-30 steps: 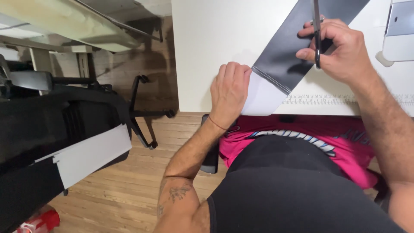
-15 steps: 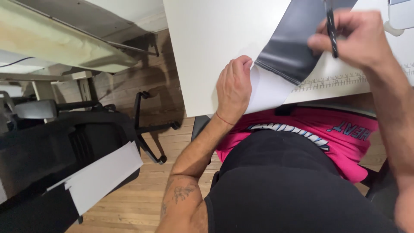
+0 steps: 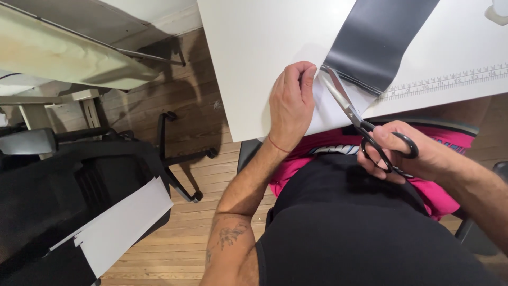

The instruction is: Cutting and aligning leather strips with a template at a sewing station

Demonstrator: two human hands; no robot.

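A wide dark grey strip lies on the white table, with a white end piece hanging over the near edge. My left hand pinches the left corner where grey meets white. In my right hand are black-handled scissors, held at the table's edge. Their open blades point up at the seam of the strip, close to my left fingertips.
A printed ruler scale runs along the table's near edge at right. A black office chair with a white sheet on it stands left, on the wood floor. Another table is at upper left.
My right hand came down from above the strip to the table's near edge, and the scissors now point up at the seam. My left hand stays on the strip's corner.
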